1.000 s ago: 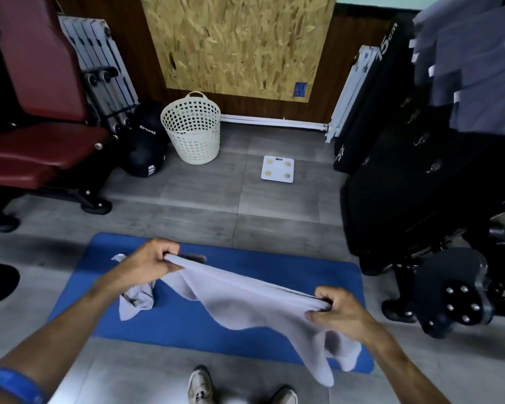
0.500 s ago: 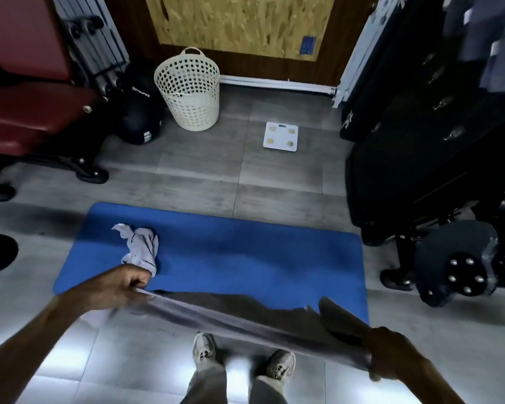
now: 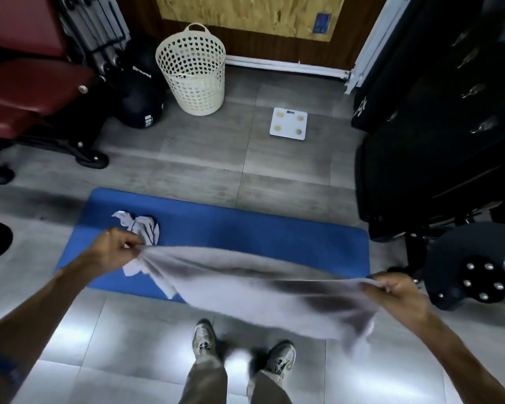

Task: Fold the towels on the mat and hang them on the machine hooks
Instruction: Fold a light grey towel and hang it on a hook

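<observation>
Midway through a fold, a person stretches a grey towel (image 3: 260,281) above the near edge of a blue mat (image 3: 245,231), the left hand (image 3: 115,249) pinching one bunched end and the right hand (image 3: 397,295) gripping the other. To fold cleanly, the cloth likely needs even tension and matched corners (its lower edge sags, blurred). A second towel (image 3: 142,228) lies crumpled on the mat beyond the left hand.

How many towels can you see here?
2. One towel is stretched between the left hand and right hand; a crumpled towel lies on the blue mat. Others may be out of view.
</observation>
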